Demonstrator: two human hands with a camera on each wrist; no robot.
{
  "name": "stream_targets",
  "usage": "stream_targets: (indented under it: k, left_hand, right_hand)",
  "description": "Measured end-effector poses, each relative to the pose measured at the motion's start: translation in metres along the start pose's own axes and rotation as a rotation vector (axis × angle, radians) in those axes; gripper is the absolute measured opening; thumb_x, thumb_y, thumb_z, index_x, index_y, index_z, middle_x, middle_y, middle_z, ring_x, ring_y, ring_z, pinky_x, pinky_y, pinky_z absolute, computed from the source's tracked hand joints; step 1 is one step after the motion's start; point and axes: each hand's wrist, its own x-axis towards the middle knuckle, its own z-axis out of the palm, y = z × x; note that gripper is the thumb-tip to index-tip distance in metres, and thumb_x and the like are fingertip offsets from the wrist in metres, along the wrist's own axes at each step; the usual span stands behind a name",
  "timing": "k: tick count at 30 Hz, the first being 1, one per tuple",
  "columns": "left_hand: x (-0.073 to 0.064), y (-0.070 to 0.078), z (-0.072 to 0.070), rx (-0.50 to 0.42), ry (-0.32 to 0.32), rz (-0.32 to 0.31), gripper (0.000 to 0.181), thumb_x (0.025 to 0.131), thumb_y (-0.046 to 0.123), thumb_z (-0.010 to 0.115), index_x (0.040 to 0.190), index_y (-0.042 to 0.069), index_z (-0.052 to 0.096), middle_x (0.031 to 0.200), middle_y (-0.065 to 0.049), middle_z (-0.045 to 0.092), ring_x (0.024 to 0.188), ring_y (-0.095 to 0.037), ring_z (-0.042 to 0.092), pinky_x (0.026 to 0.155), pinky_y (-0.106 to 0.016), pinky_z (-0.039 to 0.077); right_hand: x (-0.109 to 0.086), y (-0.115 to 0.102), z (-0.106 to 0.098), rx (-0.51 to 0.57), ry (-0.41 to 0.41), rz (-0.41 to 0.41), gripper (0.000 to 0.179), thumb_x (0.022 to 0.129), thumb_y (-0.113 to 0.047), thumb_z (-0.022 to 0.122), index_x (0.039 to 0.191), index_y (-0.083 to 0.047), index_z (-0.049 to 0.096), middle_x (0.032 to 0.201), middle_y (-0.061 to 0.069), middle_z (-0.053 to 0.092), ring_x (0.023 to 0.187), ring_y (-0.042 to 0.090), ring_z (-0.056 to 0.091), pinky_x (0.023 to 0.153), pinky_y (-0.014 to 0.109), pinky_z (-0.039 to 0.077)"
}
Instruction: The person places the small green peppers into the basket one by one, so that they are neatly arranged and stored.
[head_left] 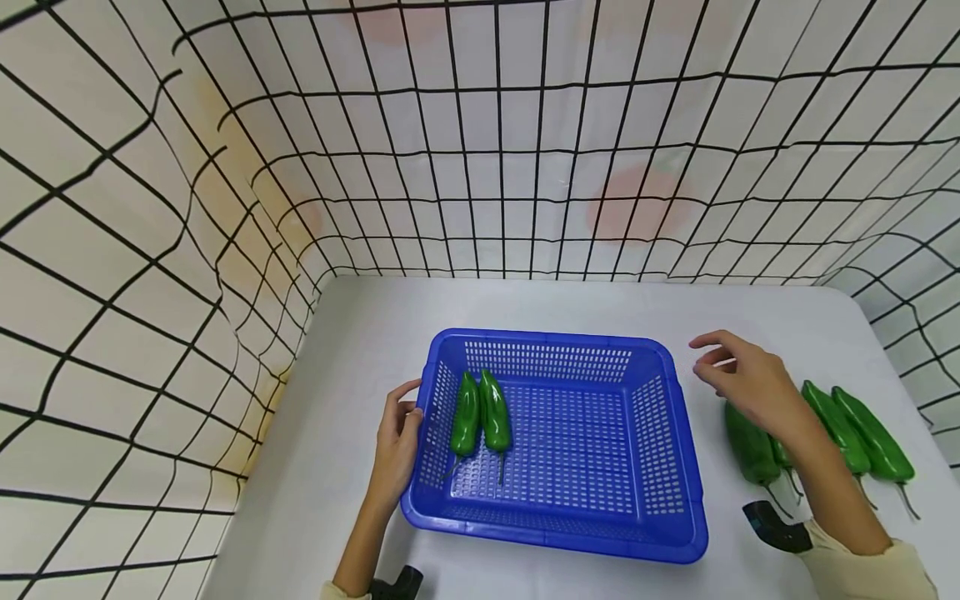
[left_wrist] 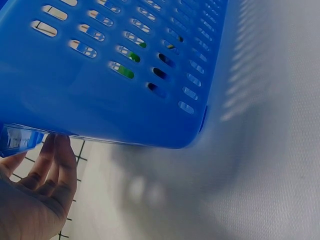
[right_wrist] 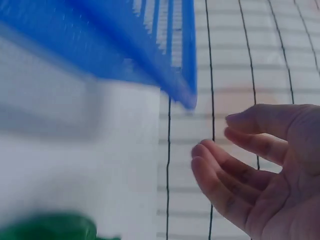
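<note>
A blue plastic basket (head_left: 692, 467) stands on the white table, with two green peppers (head_left: 466, 417) lying side by side at its left end. My left hand (head_left: 397, 437) grips the basket's left rim; the left wrist view shows its fingertips (left_wrist: 62, 145) at the rim's underside. To the right of the basket my right hand (head_left: 753, 383) hovers with loosely bent fingers and nothing between them. Several more green peppers (head_left: 748, 446) lie below and beside it, partly hidden by the hand and forearm. One pepper (right_wrist: 50, 227) shows blurred at the bottom of the right wrist view.
A black wire grid (head_left: 540, 154) rises along the back, left and right of the table (head_left: 367, 308), with white sheeting behind it. Two green peppers (head_left: 877, 437) lie near the table's right side. Dark wrist mounts (head_left: 776, 527) sit at the sleeves.
</note>
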Motion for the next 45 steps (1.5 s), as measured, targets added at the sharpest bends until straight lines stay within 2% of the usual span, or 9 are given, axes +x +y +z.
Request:
stream_targets:
  k: [4,11,15,19,25,30,34,41,45]
  left_hand:
    - [0.0,0.0,0.0,-0.002,0.0,-0.003,0.043,0.101,0.0,0.04,0.144,0.006,0.046,0.105,-0.022,0.061,0.086,-0.033,0.061,0.068,-0.033,0.053]
    - [0.0,0.0,0.0,-0.005,0.004,0.005,0.043,0.101,0.0,0.04,0.143,0.005,0.046,0.104,-0.022,0.061,0.086,-0.033,0.06,0.068,-0.031,0.052]
    - [0.0,0.0,0.0,0.0,0.001,0.004,0.043,0.101,0.0,0.04,0.143,0.004,0.046,0.104,-0.022,0.061,0.086,-0.034,0.06,0.068,-0.032,0.052]
    - [0.0,-0.001,0.0,-0.004,-0.001,0.003,0.043,0.101,0.0,0.04,0.143,0.004,0.046,0.103,-0.023,0.06,0.086,-0.034,0.059,0.068,-0.03,0.052]
    - [0.001,-0.001,0.0,-0.015,-0.002,-0.006,0.043,0.101,0.0,0.04,0.144,0.004,0.046,0.104,-0.022,0.06,0.086,-0.034,0.059,0.067,-0.031,0.052]
    - [0.001,-0.002,0.0,-0.024,-0.002,-0.009,0.043,0.101,0.0,0.04,0.143,0.005,0.046,0.105,-0.024,0.061,0.086,-0.036,0.06,0.067,-0.031,0.052]
    - [0.002,-0.002,0.0,-0.024,0.0,-0.007,0.043,0.101,0.0,0.04,0.143,0.006,0.047,0.105,-0.024,0.061,0.086,-0.036,0.059,0.067,-0.03,0.051]
    - [0.002,-0.002,0.0,-0.023,-0.004,-0.008,0.043,0.101,0.001,0.04,0.143,0.007,0.047,0.105,-0.024,0.061,0.087,-0.036,0.059,0.068,-0.031,0.051]
    - [0.001,-0.002,0.0,-0.024,0.0,-0.007,0.043,0.101,0.001,0.04,0.143,0.007,0.047,0.105,-0.025,0.061,0.088,-0.037,0.059,0.068,-0.031,0.051]
  right_hand:
    - [-0.003,0.028,-0.007,-0.06,-0.076,0.027,0.037,0.096,-0.013,0.061,0.128,0.005,0.054,0.105,0.03,0.063,0.087,0.042,0.064,0.063,0.043,0.056]
    - [-0.012,0.068,0.002,-0.075,-0.197,0.095,0.038,0.092,-0.007,0.062,0.124,0.011,0.052,0.099,0.032,0.059,0.069,0.024,0.061,0.056,0.036,0.052]
    - [-0.013,0.082,0.009,-0.114,-0.193,0.113,0.039,0.089,-0.009,0.066,0.121,0.012,0.054,0.1,0.036,0.058,0.075,0.034,0.061,0.057,0.042,0.052]
    - [-0.011,0.087,0.015,-0.171,-0.171,0.117,0.041,0.086,-0.01,0.069,0.117,0.014,0.055,0.1,0.039,0.059,0.08,0.043,0.06,0.058,0.047,0.05]
    - [-0.011,0.088,0.023,-0.238,-0.161,0.145,0.044,0.084,-0.009,0.072,0.115,0.015,0.054,0.096,0.038,0.057,0.075,0.038,0.056,0.058,0.047,0.048]
    - [-0.011,0.089,0.03,-0.277,-0.165,0.186,0.048,0.082,-0.011,0.075,0.116,0.014,0.053,0.097,0.037,0.057,0.075,0.039,0.055,0.059,0.048,0.047]
    - [-0.013,0.091,0.036,-0.294,-0.159,0.182,0.048,0.08,-0.009,0.075,0.117,0.014,0.053,0.098,0.038,0.058,0.075,0.041,0.056,0.059,0.051,0.048]
    - [-0.016,0.092,0.033,-0.251,-0.146,0.18,0.044,0.082,-0.005,0.071,0.119,0.011,0.053,0.106,0.042,0.057,0.075,0.041,0.058,0.057,0.05,0.047]
    - [-0.015,0.092,0.026,-0.23,-0.158,0.178,0.043,0.084,-0.006,0.069,0.12,0.01,0.052,0.105,0.043,0.057,0.079,0.045,0.06,0.061,0.053,0.047]
